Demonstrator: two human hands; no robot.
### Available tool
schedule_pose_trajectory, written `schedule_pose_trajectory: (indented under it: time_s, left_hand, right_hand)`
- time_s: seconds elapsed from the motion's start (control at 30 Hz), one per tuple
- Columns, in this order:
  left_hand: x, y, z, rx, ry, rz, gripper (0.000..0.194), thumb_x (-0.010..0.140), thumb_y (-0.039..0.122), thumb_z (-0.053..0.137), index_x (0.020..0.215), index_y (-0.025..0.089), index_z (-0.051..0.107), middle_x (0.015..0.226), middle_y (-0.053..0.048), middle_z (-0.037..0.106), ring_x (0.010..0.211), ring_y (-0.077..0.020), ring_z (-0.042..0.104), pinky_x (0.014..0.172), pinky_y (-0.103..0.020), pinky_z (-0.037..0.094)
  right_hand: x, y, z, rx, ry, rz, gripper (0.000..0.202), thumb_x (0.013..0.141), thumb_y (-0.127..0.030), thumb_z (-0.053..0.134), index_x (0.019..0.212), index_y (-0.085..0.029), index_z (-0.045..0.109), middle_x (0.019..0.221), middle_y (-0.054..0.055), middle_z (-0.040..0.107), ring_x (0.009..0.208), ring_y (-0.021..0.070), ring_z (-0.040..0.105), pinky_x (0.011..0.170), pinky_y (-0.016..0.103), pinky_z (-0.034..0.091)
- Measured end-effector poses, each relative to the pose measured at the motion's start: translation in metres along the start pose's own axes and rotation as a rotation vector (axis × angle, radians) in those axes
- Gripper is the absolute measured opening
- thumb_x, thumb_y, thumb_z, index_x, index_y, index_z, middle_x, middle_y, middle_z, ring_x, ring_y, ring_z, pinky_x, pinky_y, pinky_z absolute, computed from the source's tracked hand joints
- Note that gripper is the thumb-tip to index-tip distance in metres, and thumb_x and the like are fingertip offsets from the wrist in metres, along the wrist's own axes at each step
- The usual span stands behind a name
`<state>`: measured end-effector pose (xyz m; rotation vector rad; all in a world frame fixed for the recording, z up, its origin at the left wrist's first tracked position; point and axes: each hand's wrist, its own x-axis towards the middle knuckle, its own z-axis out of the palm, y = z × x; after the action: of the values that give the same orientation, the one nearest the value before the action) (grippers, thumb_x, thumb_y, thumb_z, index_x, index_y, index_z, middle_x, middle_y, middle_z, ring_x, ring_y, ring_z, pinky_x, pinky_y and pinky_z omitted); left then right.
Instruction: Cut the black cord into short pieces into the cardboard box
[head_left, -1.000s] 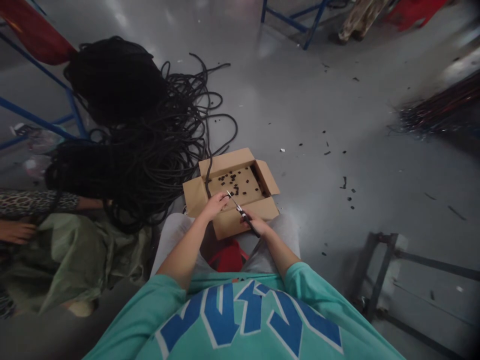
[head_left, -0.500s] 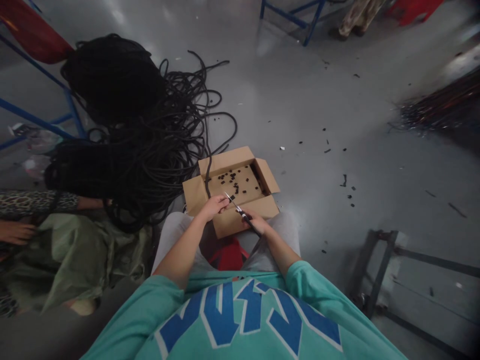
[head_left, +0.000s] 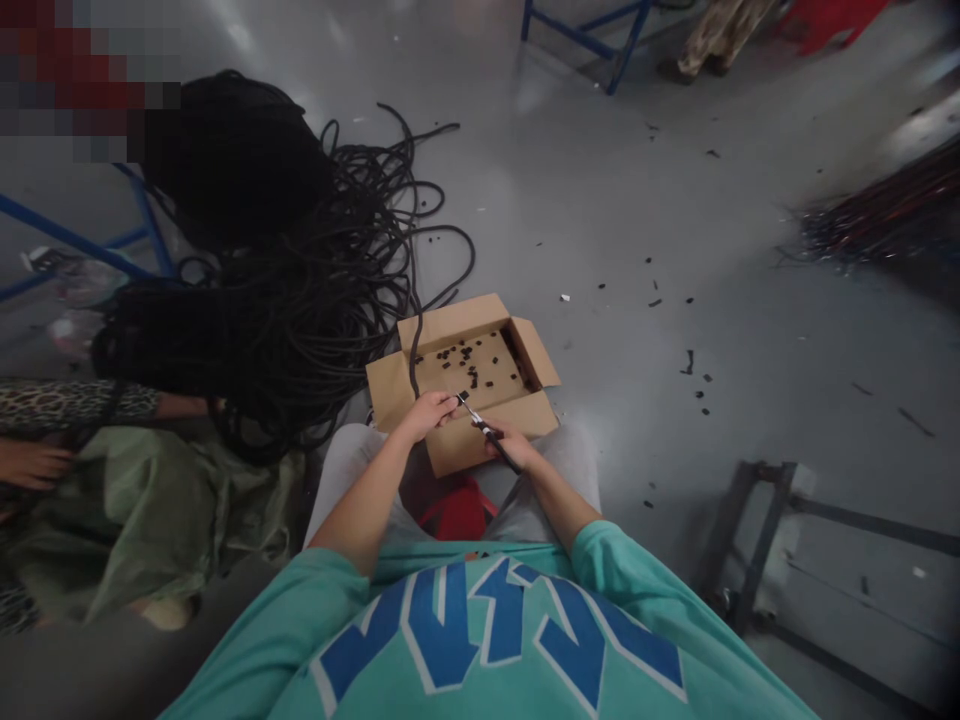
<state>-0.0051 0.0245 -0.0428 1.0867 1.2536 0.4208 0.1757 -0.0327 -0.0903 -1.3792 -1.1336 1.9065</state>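
Observation:
A long black cord [head_left: 415,350] runs from the pile down over the box's left side into my left hand [head_left: 429,414], whose fingers are closed on it. A short black end pokes out beyond the fingertips. My right hand [head_left: 511,446] grips scissors [head_left: 491,435] with dark handles, their blades meeting the cord end just right of my left fingers. Below both hands an open cardboard box [head_left: 456,318] stands between my knees, with many small black cut pieces [head_left: 466,352] scattered on its bottom.
A big tangled heap of black cord [head_left: 300,290] lies left of the box. Beside it sits a person in green cloth [head_left: 150,500]. A metal frame [head_left: 765,540] stands at right, a bundle of thin strands [head_left: 885,215] beyond. Black scraps [head_left: 690,360] dot the floor.
The scissor blades, spread apart before, have come together at the cord end beside my left fingers. Both hands stay in nearly the same place.

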Motion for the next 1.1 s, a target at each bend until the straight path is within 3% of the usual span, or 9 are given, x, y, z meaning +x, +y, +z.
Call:
schedule_pose_trajectory:
  time_s: [0.13,0.37,0.57,0.73,1.1]
  left_hand:
    - [0.003,-0.005,-0.001,0.028,0.016,0.009,0.027,0.071,0.038,0.049,0.062,0.012,0.047,0.049,0.003,0.045,0.038,-0.0020,0.034,0.039,-0.017,0.025]
    - [0.004,-0.017,0.000,-0.074,0.118,0.046,0.028,0.061,0.032,0.060,0.079,0.014,0.048,0.064,0.003,0.051,0.045,-0.0030,0.042,0.044,-0.018,0.032]
    - [0.003,-0.016,0.001,-0.013,0.208,0.028,0.023,0.059,0.029,0.060,0.075,0.014,0.050,0.057,0.005,0.050,0.041,-0.0029,0.039,0.042,-0.017,0.029]
    - [0.000,-0.005,0.003,-0.013,0.131,-0.031,0.020,0.061,0.030,0.058,0.069,0.014,0.050,0.044,0.007,0.043,0.035,-0.0025,0.034,0.037,-0.016,0.022]
    - [0.008,-0.008,-0.008,0.073,0.103,-0.137,0.019,0.064,0.031,0.055,0.064,0.013,0.049,0.047,0.004,0.047,0.034,-0.0020,0.033,0.035,-0.015,0.022]
  right_hand:
    - [0.000,-0.002,0.002,0.013,0.006,-0.020,0.055,0.050,-0.015,0.057,0.105,-0.014,0.056,0.063,-0.004,0.051,0.053,0.0060,0.039,0.049,0.019,0.030]
    - [0.000,-0.006,0.004,-0.028,0.011,-0.026,0.053,0.050,-0.012,0.057,0.102,-0.015,0.058,0.062,-0.005,0.048,0.049,0.0044,0.036,0.046,0.018,0.028]
    - [-0.002,-0.008,0.004,0.048,-0.048,0.079,0.060,0.051,-0.015,0.058,0.110,-0.017,0.052,0.051,-0.008,0.040,0.041,0.0038,0.032,0.041,0.018,0.025]
    - [0.000,-0.012,0.003,0.114,-0.124,0.117,0.067,0.049,-0.016,0.060,0.115,-0.022,0.047,0.053,-0.008,0.043,0.040,0.0036,0.035,0.039,0.017,0.026]
    - [0.001,-0.011,0.011,0.104,-0.058,0.144,0.063,0.050,-0.014,0.054,0.113,-0.017,0.048,0.039,-0.012,0.037,0.030,0.0034,0.031,0.034,0.017,0.022]
